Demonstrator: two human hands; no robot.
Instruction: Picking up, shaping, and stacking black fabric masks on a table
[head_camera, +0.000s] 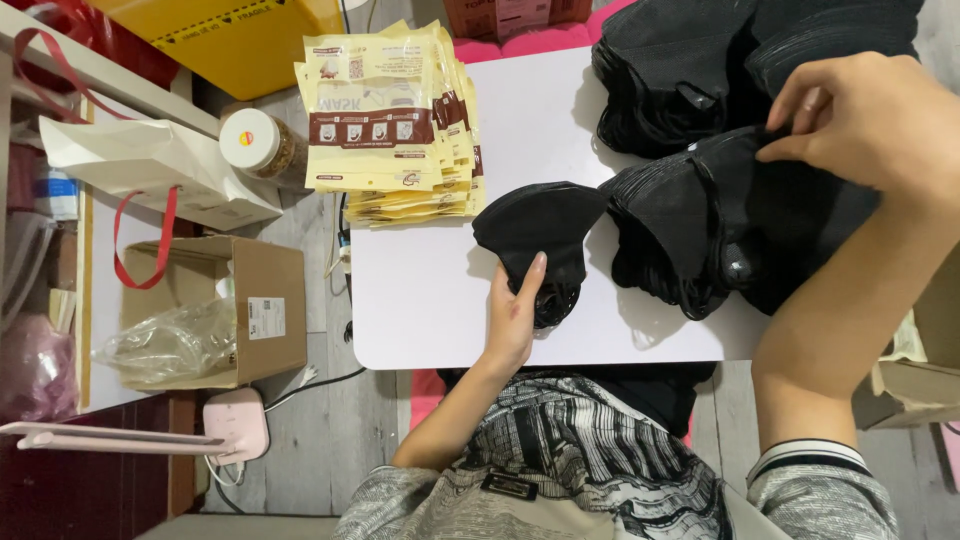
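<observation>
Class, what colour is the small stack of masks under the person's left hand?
Black; the small stack of masks shows best in the head view.

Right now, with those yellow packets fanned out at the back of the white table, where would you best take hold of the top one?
Probably by its near right corner, coming from the person's side. The stack of yellow packets is fanned, so the lower ones stick out to the right and toward the small black mask pile under the left hand, leaving the top packet's edge free to pinch flat.
</observation>
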